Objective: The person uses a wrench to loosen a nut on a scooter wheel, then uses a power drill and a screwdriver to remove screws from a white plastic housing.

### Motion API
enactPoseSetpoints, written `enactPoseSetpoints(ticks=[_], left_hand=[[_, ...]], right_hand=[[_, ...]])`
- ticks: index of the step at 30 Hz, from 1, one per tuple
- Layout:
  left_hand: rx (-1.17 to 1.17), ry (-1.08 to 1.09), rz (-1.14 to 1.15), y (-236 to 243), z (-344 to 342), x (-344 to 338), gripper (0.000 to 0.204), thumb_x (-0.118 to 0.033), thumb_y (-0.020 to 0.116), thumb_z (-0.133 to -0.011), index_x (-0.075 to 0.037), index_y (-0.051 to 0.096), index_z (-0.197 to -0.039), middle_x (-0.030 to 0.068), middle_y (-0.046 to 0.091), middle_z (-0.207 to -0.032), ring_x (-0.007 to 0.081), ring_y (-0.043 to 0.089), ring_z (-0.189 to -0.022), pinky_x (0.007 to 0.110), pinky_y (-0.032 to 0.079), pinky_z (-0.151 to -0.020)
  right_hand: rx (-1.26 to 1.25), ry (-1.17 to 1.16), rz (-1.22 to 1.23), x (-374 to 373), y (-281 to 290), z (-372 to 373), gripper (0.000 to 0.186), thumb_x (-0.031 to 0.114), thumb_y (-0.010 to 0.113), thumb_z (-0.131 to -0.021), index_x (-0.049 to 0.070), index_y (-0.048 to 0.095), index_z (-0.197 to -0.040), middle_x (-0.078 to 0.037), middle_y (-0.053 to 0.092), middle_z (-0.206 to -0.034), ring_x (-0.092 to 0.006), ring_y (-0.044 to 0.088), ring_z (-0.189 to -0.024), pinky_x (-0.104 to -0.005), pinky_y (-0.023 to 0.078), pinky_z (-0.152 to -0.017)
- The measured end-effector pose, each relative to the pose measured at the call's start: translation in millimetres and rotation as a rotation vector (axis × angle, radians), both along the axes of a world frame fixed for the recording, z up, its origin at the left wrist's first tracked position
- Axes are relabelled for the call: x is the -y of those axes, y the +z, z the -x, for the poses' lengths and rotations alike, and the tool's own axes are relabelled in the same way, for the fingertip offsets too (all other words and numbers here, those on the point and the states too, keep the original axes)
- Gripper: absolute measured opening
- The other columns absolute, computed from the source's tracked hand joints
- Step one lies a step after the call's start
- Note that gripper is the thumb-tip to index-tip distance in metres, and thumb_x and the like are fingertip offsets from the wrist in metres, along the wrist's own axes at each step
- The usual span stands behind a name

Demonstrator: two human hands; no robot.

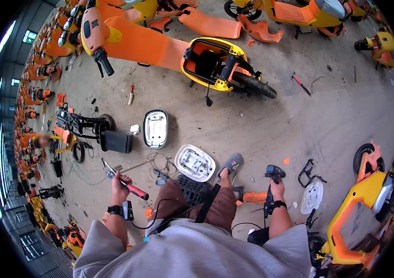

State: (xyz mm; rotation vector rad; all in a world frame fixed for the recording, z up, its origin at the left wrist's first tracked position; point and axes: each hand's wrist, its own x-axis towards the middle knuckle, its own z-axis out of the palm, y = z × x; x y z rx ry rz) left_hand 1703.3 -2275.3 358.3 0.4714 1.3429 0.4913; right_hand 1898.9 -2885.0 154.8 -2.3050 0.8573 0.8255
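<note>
My left hand point(121, 183) is closed around a hand tool point(136, 191) with a red-and-black grip, its silver metal head sticking out past my fingers; its exact kind is hard to make out. On my right, my right hand point(277, 189) grips a dark cordless drill point(275, 172), pointing away from me. Both hands are apart, one on either side of my knees. Between and ahead of them a white oval shell point(194, 163) lies on the floor near my feet, with a similar dark-rimmed shell point(155, 129) farther off.
An orange-and-yellow scooter body point(160, 48) lies ahead, its open frame toward the right. To the left sits a stripped black scooter frame point(115, 141). At right are a black bracket point(309, 173), a white cover point(312, 198) and a yellow frame point(357, 197). Red-handled tools and cables are scattered.
</note>
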Motion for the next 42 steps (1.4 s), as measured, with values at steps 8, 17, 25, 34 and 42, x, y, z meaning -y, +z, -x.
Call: enactPoseSetpoints(ticks=[8,17,25,34,42], left_hand=[[0.243,-0.298,0.048,28,-106,52,0.041,-0.037,0.050,-0.093,-0.015,0.032,-0.064,-0.0018,0.030,-0.058,0.0111,0.032,-0.052,0.023,0.029,-0.044],[0.223,-0.645,0.124,-15,-255,22,0.033,-0.033,0.047,-0.095,-0.014,0.039,-0.069,-0.0003,0.041,-0.061,0.0142,0.041,-0.054,0.028,0.036,-0.049],[0.144,-0.712,0.326,-172,-307,-61,0.040,-0.037,0.046,-0.094,-0.016,0.037,-0.062,-0.0010,0.035,-0.054,0.0146,0.036,-0.049,0.028,0.030,-0.045],[-0.090,-0.602,0.319,-198,-270,-80,0.037,-0.033,0.042,-0.095,-0.015,0.039,-0.062,0.0004,0.041,-0.051,0.0155,0.043,-0.046,0.030,0.039,-0.048],[-0.178,-0.971,0.328,-229,-251,-18,0.038,-0.035,0.041,-0.095,-0.015,0.036,-0.063,-0.0007,0.035,-0.051,0.0147,0.036,-0.045,0.030,0.033,-0.044]], right_hand=[[0.129,0.015,-0.110,-13,11,-72,0.048,0.040,0.069,-0.070,0.000,0.063,-0.095,-0.019,0.065,-0.090,-0.0317,0.064,-0.084,-0.0389,0.049,-0.078],[-0.143,-0.132,0.065,-58,30,90,0.064,0.049,0.069,-0.064,-0.001,0.064,-0.103,-0.023,0.064,-0.101,-0.0328,0.061,-0.101,-0.0382,0.046,-0.087],[-0.380,-0.247,0.043,-133,68,241,0.055,0.046,0.066,-0.071,0.013,0.061,-0.114,-0.014,0.062,-0.112,-0.0272,0.059,-0.106,-0.0370,0.047,-0.088],[-0.528,-0.254,-0.088,-156,44,280,0.056,0.048,0.065,-0.070,0.013,0.061,-0.113,-0.014,0.064,-0.109,-0.0287,0.060,-0.103,-0.0388,0.047,-0.087],[-0.332,-0.136,0.032,-82,-47,211,0.060,0.052,0.064,-0.068,0.011,0.062,-0.112,-0.016,0.064,-0.107,-0.0314,0.060,-0.102,-0.0406,0.047,-0.086]])
